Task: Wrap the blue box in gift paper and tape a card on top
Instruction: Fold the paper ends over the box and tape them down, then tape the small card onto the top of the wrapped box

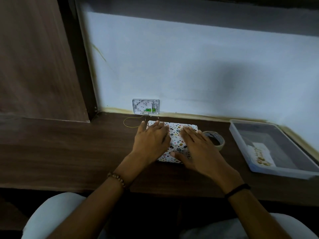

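Note:
A flat box covered in white gift paper with small coloured prints (176, 140) lies on the dark wooden desk (69, 152); none of the blue box shows. My left hand (151, 140) lies flat on its left half, fingers spread toward the wall. On the right half rests my right hand (195, 147), palm down, its thumb near the front edge. Neither hand grips anything. A roll of clear tape (215, 139) lies flat just right of the box. A white card with gold print (263, 155) lies inside the tray at the right.
A clear plastic tray (241, 133) stands at the desk's right end. A white wall plate with a green part (145, 106) sits on the wall behind the box, with a thin yellow wire loop (131, 121) on the desk below it. A wooden panel (34, 57) rises at the left.

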A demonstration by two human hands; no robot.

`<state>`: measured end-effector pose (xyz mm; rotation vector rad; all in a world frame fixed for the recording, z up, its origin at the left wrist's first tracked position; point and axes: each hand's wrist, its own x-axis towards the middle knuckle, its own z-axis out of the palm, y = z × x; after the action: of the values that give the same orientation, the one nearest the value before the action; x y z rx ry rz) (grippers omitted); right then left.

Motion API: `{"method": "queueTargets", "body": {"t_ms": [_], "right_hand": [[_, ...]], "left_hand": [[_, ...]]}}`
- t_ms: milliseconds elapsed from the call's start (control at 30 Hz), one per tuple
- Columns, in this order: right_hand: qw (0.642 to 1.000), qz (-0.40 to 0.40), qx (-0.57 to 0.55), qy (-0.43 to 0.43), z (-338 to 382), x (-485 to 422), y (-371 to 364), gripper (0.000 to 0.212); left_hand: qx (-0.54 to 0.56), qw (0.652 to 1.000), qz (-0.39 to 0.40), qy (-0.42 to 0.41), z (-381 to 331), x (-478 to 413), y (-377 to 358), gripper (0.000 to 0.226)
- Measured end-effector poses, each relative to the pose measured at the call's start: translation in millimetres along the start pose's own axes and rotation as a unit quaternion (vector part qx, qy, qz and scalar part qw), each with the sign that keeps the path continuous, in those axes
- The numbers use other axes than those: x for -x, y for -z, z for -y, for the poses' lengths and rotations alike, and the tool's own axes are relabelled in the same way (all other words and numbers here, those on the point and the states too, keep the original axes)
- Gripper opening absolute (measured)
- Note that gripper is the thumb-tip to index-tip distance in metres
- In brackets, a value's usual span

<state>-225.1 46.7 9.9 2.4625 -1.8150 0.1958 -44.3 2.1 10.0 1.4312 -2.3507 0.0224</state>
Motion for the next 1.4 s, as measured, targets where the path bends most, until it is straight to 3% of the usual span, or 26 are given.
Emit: {"method": "queueTargets", "body": {"t_ms": [233, 500, 700, 867, 967, 1167, 1233, 1333, 1400], "right_hand": [[0.994, -0.065, -0.084, 0.004, -4.7, 2.0, 11.6, 0.073], [0.984, -0.103, -0.130, -0.067, -34.5, 9.4, 26.6, 0.058], [0.976, -0.093, -0.156, -0.116, -64.7, 17.9, 33.0, 0.049], [0.962, -0.044, -0.198, -0.183, -96.6, 34.4, 50.0, 0.054], [0.950, -0.033, -0.196, -0.241, -124.2, 46.2, 55.6, 0.030], [0.903, -0.056, -0.137, -0.405, -177.4, 66.2, 36.0, 0.011], [0.892, -0.037, -0.112, -0.436, -189.2, 70.9, 20.4, 0.017], [0.880, 0.002, -0.099, -0.464, -198.9, 74.3, 2.8, 0.050], [0.875, 0.025, -0.076, -0.478, -201.8, 73.4, -2.5, 0.057]], "left_hand": [[0.033, 0.993, -0.111, -0.018, -45.2, -16.2, -4.6, 0.039], [0.078, 0.993, -0.092, -0.016, -93.6, -37.2, -6.2, 0.041], [0.137, 0.986, -0.095, -0.020, -132.1, -51.0, -15.0, 0.028], [0.219, 0.972, -0.078, -0.026, -159.1, -63.7, -32.5, 0.025], [0.212, 0.975, -0.050, -0.052, -175.7, -69.7, -46.3, 0.034], [0.170, 0.980, 0.006, -0.108, -210.1, -70.3, -74.0, 0.041], [0.162, 0.979, -0.002, -0.121, -216.8, -70.1, -80.1, 0.044], [0.172, 0.978, -0.014, -0.120, -220.7, -70.4, -84.7, 0.049], [0.169, 0.979, -0.016, -0.116, -221.7, -71.0, -85.7, 0.053]]}}
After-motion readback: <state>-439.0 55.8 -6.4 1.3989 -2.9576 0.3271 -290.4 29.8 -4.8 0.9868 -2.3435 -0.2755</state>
